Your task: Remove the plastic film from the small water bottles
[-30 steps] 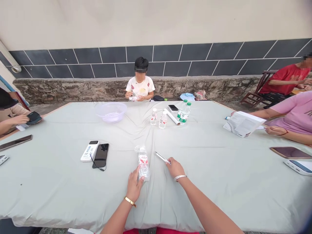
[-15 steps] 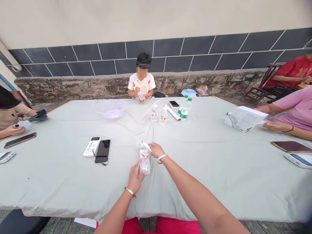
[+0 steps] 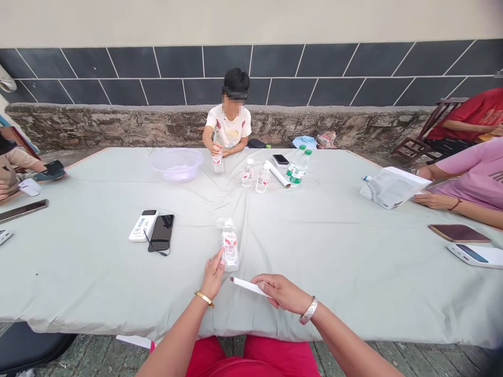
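Note:
A small clear plastic bottle (image 3: pixel 230 246) with a white cap and a red-and-white label stands on the cloth before me. My left hand (image 3: pixel 213 275) is at its lower left side, fingers stretched out and touching it, not wrapped round. In my right hand (image 3: pixel 280 292) is a slim white stick-like tool (image 3: pixel 247 285) with a dark brown tip, pinched between thumb and fingers. That tip points left, just below the bottle and apart from it. A scrap of clear plastic (image 3: pixel 220 223) lies beside the bottle's cap.
A white power bank (image 3: pixel 143 226) and black phone (image 3: pixel 161 233) lie left. Farther back are a purple basin (image 3: pixel 176 165), small bottles (image 3: pixel 262 179), a paper roll (image 3: pixel 280 175) and green-capped bottles (image 3: pixel 299 168). Opposite, a person (image 3: pixel 230 125) holds a bottle; others sit at both sides.
My right hand has drawn the white tool from the bottle's top down toward me. My left thumb has come off the bottle's front. The person opposite has lowered a bottle to the table.

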`<act>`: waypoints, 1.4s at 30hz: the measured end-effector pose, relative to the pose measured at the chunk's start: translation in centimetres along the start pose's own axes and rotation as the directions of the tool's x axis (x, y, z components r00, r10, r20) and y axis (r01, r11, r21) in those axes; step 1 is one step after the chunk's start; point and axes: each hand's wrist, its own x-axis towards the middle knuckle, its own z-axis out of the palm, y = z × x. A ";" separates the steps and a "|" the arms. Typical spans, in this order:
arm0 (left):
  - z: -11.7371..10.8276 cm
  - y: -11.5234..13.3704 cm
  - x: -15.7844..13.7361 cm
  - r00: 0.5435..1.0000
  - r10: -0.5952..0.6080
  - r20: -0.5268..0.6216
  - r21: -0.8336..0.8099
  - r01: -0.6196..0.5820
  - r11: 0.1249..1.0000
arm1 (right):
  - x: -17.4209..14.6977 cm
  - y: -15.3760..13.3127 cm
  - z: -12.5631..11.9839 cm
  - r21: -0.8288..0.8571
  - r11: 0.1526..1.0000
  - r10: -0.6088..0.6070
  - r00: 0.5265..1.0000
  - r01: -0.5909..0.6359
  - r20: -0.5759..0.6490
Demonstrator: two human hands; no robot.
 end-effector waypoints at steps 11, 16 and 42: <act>-0.1 -0.5 -0.4 0.998 -0.050 -0.028 -0.132 0.046 0.990 | 6.3 6.5 -3.2 -0.474 0.739 0.029 0.725 -0.479 -0.688; 1.3 -0.4 -2.0 0.997 0.050 -0.063 -0.035 -0.052 0.998 | 6.1 5.5 -1.3 -0.504 0.771 -0.127 0.682 -0.389 -0.720; 1.0 2.9 1.6 0.959 -0.043 -0.279 0.175 0.095 0.980 | 17.4 1.2 -0.1 0.378 0.919 0.337 0.713 -0.109 -0.615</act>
